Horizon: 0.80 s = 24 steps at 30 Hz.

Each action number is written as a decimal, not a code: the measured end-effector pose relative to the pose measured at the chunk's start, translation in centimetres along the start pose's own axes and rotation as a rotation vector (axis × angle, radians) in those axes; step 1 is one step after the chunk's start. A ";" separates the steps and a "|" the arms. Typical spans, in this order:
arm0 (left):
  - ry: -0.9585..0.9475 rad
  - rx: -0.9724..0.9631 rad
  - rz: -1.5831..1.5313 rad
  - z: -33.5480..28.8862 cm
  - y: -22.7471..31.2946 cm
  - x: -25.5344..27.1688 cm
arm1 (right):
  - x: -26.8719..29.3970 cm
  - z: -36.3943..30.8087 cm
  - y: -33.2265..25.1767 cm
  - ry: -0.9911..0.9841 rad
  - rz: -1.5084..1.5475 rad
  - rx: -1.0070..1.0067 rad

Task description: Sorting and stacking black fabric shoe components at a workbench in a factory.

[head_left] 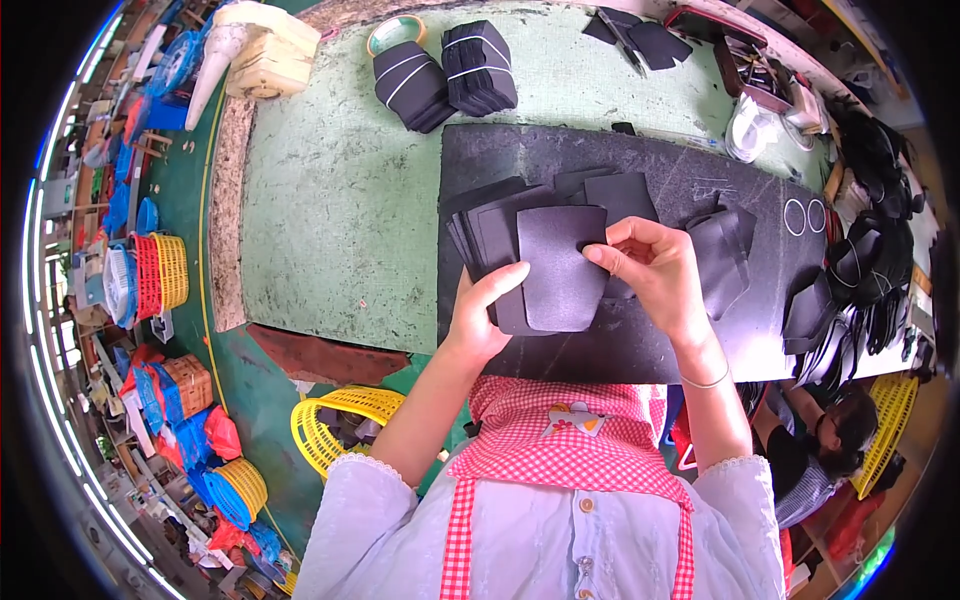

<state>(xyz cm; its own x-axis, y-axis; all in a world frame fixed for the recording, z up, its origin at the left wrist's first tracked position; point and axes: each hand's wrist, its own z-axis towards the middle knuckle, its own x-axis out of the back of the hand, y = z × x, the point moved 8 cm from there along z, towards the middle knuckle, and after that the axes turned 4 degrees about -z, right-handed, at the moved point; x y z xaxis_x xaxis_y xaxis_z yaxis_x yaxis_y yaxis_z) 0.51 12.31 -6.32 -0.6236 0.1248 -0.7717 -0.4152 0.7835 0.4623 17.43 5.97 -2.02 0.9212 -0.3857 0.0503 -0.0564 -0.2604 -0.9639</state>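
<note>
My left hand (485,312) is closed round a fanned bunch of flat black pieces (487,230), its thumb lying on top. The front black piece (560,275) is a smooth panel with a slightly rounded, tapered outline. My right hand (655,272) pinches that panel's upper right edge between thumb and fingertips. Behind my hands, more loose black pieces (622,193) lie on the black mat (700,160). Another small pile of black pieces (720,250) rests on the mat just right of my right hand.
Two banded stacks of black pieces (480,68) and a tape roll (396,36) stand at the back. Scissors (625,42) lie farther right, near a dark red case (745,75). White rings (795,217) lie on the mat. A yellow basket (320,435) stands below the table's front edge. A person (825,440) sits at lower right.
</note>
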 end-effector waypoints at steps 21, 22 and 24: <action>0.076 -0.151 0.112 -0.4 2.5 1.7 | 3.2 -0.6 -4.1 0.409 -0.760 0.351; 0.072 -0.167 0.161 -0.3 2.4 1.4 | 2.3 -0.9 -4.4 0.315 -0.633 0.297; 0.032 -0.120 0.129 -0.6 0.8 0.4 | -1.5 -2.5 -5.6 0.052 -0.336 0.257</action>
<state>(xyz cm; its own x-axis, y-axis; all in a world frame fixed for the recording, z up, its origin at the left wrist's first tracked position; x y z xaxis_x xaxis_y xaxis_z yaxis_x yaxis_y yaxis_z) -0.46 12.60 -5.95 -0.6968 0.1986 -0.6892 -0.4054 0.6837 0.6068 15.42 5.75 3.92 0.8511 -0.3626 0.3797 0.3476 -0.1530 -0.9251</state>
